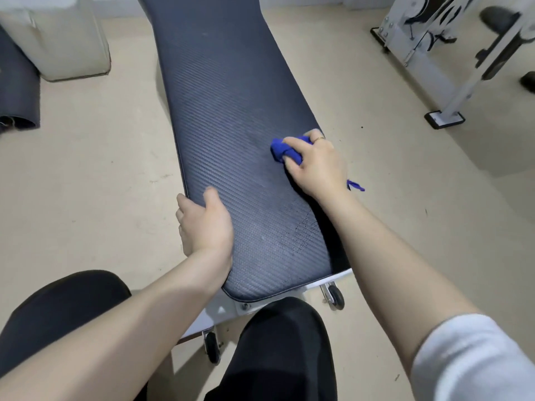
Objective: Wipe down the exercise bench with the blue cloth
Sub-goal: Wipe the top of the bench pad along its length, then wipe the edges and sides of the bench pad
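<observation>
Exercise bench [231, 117] runs from top centre to lower centre of frame; risk: blue cloth [282, 150] bunched small at right edge of pad, could slide off the side, leaving streaks and missed patches; right hand [317, 166] clenched round the cloth; left hand [205, 224] curled over left rim, bracing.

A small gym room: padded bench [231, 117], white exercise-machine frame [434, 53], beige floor [86, 157].

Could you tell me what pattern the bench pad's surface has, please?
The bench pad is dark grey-blue with a fine diagonal weave texture, seen in the head view.
</observation>
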